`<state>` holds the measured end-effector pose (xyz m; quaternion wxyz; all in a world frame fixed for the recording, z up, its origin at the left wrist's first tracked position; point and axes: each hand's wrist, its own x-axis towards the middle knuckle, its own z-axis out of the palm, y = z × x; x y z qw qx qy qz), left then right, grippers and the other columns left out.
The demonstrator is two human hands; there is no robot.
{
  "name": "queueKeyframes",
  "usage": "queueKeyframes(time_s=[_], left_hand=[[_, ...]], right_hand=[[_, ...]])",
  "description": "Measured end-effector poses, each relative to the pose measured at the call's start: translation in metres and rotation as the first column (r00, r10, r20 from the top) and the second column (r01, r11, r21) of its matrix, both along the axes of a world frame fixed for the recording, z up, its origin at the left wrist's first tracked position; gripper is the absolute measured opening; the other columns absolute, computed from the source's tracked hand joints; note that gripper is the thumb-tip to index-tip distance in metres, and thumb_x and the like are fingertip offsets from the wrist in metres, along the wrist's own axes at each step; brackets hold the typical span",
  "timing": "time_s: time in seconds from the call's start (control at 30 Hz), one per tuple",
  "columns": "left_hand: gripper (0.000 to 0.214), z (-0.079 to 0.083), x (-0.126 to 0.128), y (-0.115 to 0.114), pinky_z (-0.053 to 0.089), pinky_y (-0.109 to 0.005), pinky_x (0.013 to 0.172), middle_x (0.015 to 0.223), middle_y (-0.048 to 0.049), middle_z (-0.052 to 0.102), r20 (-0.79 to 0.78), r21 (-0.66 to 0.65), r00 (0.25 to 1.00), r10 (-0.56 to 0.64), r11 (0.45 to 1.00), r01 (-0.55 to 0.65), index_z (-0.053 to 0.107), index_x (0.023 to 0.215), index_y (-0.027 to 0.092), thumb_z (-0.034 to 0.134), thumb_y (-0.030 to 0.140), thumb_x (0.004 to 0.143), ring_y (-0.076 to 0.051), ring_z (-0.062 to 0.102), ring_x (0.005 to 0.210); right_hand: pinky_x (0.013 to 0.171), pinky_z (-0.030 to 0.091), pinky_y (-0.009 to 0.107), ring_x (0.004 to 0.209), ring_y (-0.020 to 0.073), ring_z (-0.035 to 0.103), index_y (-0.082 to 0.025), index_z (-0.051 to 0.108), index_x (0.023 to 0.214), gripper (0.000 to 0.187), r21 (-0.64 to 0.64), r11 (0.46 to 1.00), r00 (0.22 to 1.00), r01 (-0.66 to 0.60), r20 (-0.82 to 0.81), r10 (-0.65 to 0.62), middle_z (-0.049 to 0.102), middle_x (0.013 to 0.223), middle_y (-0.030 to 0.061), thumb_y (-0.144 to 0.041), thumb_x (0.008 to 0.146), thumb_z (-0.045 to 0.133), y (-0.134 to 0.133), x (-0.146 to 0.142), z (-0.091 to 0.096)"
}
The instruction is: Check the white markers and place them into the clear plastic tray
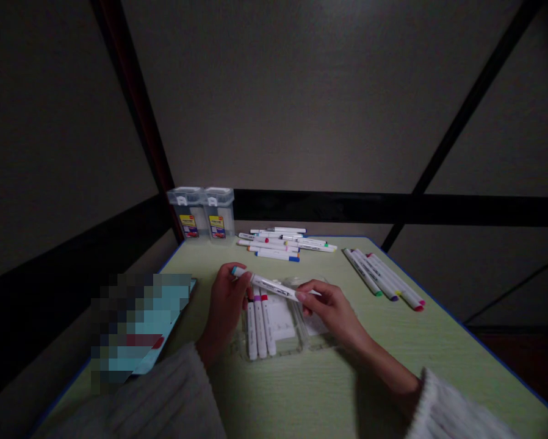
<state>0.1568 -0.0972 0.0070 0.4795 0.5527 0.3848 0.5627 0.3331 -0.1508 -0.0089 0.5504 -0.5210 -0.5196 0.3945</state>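
Observation:
Both hands hold one white marker (268, 285) level above a clear plastic tray (315, 336) on the pale green table (301, 390). My left hand (224, 310) pinches its left end, which has a light blue cap. My right hand (331, 310) pinches the right end. Three white markers (259, 326) lie side by side in the tray's left part, with dark, purple and red caps.
A loose pile of white markers (285, 242) lies at the table's far side. Several more markers (384, 279) lie in a row at the right. Two clear lidded boxes (202, 212) stand at the far left corner. A blurred flat object (139, 326) lies at the left edge.

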Motion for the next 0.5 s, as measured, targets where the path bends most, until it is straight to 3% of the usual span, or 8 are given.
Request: queueKeyframes(time_s=[0.23,0.5], left_hand=[[0.023,0.0005,-0.0019,-0.0016,0.035,-0.014,0.034,0.051,0.0083,0.053,0.014,0.083,0.999,0.034,0.996,-0.035,0.044,0.081,0.019,0.058,0.036,0.075,-0.007,0.053,0.043],[0.031,0.0036,-0.0001,-0.0049,0.035,-0.013,0.033,0.055,0.0100,0.056,0.092,0.124,0.994,0.060,0.990,-0.071,0.037,0.097,0.022,0.058,0.026,0.075,-0.007,0.054,0.041]], right_hand=[[0.052,0.039,0.026,0.059,0.0150,0.055,-0.018,0.071,0.078,0.021,-0.020,0.997,0.997,-0.076,0.009,0.076,0.065,0.064,0.0010,-0.035,0.066,0.067,0.0021,0.0028,-0.0024],[0.050,0.038,0.025,0.054,0.0133,0.054,-0.016,0.068,0.079,0.019,-0.062,0.989,0.990,-0.136,0.020,0.137,0.063,0.060,-0.0001,-0.032,0.069,0.066,0.0006,0.0015,-0.0034]])
